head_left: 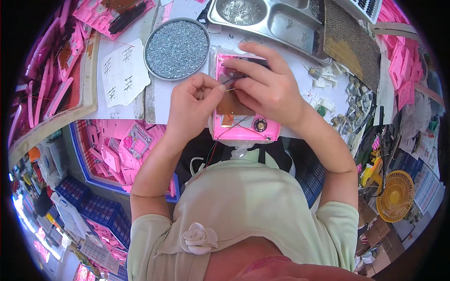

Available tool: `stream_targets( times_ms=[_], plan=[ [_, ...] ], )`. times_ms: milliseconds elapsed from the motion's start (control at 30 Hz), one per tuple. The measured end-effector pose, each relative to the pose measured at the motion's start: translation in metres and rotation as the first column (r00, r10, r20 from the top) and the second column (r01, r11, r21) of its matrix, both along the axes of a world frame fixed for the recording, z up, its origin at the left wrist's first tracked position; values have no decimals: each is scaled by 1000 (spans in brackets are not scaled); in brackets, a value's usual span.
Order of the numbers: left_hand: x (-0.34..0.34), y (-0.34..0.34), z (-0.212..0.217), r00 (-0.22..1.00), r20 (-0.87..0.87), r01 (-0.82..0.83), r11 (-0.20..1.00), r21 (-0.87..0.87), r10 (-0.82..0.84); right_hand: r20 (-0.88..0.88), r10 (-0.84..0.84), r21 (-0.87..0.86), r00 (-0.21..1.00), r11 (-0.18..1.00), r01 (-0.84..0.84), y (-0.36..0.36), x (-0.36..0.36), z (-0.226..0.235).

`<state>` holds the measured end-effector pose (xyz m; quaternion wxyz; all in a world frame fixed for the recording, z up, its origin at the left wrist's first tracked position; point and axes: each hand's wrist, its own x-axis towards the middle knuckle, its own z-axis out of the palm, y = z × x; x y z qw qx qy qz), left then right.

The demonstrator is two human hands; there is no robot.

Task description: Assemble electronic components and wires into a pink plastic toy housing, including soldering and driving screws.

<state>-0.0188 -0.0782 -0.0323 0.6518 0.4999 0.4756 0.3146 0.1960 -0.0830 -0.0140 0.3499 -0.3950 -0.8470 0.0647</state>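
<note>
A pink plastic toy case [273, 129] lies in front of me with its inside facing up. In it are a brown circuit board [234, 104], a small round black speaker [259, 124] and several thin wires. My left hand [193, 104] is at the case's left edge, thumb and forefinger pinching a thin wire [229, 89]. Over the upper right of the case, my right hand [272, 89] has its thumb and a finger closed at the same wire, its other fingers stretched out. The hands partly hide the case's upper part.
A round tray of small metal screws [177, 49] stands at the back left, beside paper with handwriting [124, 74]. Behind the case sits a metal compartment tray [290, 30]. Small metal parts [354, 105] lie at right. A crate of pink parts [112, 159] stands below left.
</note>
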Motion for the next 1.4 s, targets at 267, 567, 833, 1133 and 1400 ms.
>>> stream_targets(
  times_ms=[267, 567, 833, 1133, 1400],
  plan=[
    [4, 9, -1, 865, -408, 215, 518, 828, 292, -91, -245, -109, 965, 966, 235, -36, 39, -14],
    [64, 2, 28, 928, -326, 356, 677, 644, -178, -279, -307, -255, 910, 937, 237, -40, 50, -6],
    [72, 27, 50, 818, -412, 550, 756, 355, -402, -351, -292, -315, 890, 931, 182, -39, 63, -12],
    [70, 22, 53, 810, -443, 536, 792, 294, -384, -346, -279, -321, 896, 932, 167, -39, 61, -12],
    [68, 8, 40, 892, -363, 403, 840, 363, -270, -306, -335, -286, 891, 925, 249, -51, 54, -16]
  ],
)
